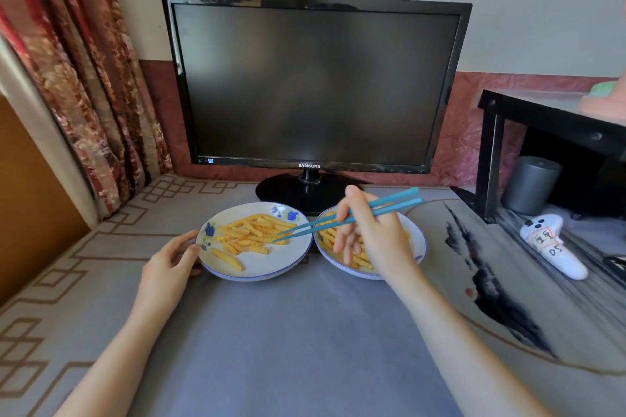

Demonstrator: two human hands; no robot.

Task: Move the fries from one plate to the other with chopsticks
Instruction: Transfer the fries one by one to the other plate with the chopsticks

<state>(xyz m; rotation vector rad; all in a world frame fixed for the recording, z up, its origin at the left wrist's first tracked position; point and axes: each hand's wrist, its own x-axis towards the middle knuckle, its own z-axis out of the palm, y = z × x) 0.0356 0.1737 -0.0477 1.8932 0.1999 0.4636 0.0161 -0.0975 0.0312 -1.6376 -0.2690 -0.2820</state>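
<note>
Two white plates with blue rims stand side by side on the table. The left plate (pixel 257 269) holds a pile of crinkle-cut fries (pixel 252 234). The right plate (pixel 418 240) holds more fries (pixel 327 237), largely hidden behind my right hand (pixel 371 235). That hand grips a pair of teal chopsticks (pixel 342 218), whose tips reach over onto the right side of the left plate's pile. My left hand (pixel 169 264) rests against the left plate's left rim, fingers touching it.
A black monitor (pixel 311 85) stands just behind the plates, its round base (pixel 288 191) touching their far edges. At the right are a black shelf (pixel 542 118), a grey cylinder (pixel 530 184) and a white controller (pixel 552 244). A patterned curtain (pixel 78 78) hangs at left.
</note>
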